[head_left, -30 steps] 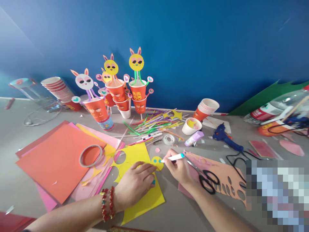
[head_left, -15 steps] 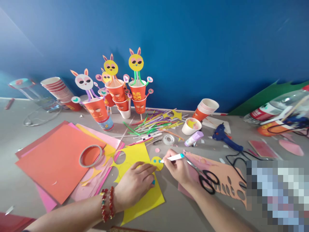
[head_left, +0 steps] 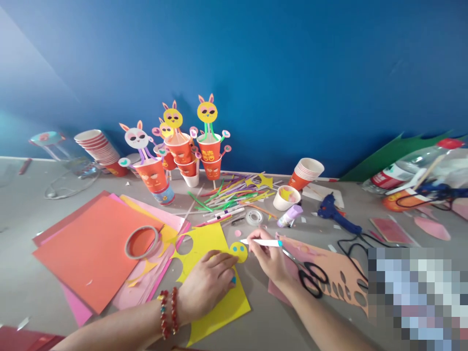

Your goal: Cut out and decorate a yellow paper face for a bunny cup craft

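Note:
My left hand [head_left: 206, 285] rests fingers-down on a yellow sheet [head_left: 215, 292] with round holes cut in it, its fingertips pinning a small yellow paper circle [head_left: 239, 251] that has two blue dots. My right hand [head_left: 268, 256] is closed round a white marker [head_left: 261, 242] with a teal end. The marker lies almost level, its tip just above the circle's upper right edge. A red bead bracelet [head_left: 168, 312] is on my left wrist.
Black scissors [head_left: 310, 278] lie on a peach sheet [head_left: 336, 273] with oval holes. A tape ring [head_left: 142, 242] sits on orange paper [head_left: 91, 248]. Behind stand bunny cup figures [head_left: 175, 146], cup stacks [head_left: 305, 173], straws [head_left: 230, 192], a glue stick [head_left: 288, 216] and a blue glue gun [head_left: 334, 214].
The marker has lifted off the circle and tilted nearly level. The camera view has pulled back and shifted slightly; my left hand stays on the circle.

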The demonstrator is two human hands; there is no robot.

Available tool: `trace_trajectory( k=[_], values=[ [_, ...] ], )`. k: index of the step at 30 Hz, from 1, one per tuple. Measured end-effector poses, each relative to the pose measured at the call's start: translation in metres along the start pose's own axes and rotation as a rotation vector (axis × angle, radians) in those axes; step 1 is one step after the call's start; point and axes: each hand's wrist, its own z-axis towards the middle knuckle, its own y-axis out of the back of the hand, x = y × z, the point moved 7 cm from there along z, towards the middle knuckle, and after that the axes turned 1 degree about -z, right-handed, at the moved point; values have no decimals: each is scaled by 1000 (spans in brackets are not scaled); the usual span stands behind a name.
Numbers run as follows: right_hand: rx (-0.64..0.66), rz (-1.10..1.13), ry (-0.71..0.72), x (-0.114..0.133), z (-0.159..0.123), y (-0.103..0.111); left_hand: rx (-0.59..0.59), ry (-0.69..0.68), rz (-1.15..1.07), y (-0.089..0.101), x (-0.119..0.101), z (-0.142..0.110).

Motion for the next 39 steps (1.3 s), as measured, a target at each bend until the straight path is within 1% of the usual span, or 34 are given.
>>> trace_trajectory(
  k=[6, 11, 14, 19, 22, 26, 34, 39],
  values=[
    [27, -18, 36, 2, -2, -2, -8, 16, -19, 2, 1, 3],
    [-29, -86, 39, -1, -1, 1, -18, 14, -31, 5, -1, 4],
    [-48, -138, 60, 1, -1, 2, -30, 6, -41, 8, -2, 5],
    [-15, -172, 53, 6, 0, 0, -34, 2, -49, 7, -1, 6],
    [20, -207, 52, 4, -1, -1, -27, 4, -48, 7, 0, 6],
    [29, -233, 61, 2, -1, -1, -21, 9, -48, 7, 0, 6],
    [64, -235, 38, 0, -1, -3, -13, 8, -55, 5, 1, 5],
    [27, -193, 28, 1, -1, -1, -12, 11, -68, 5, 1, 5]
  ],
)
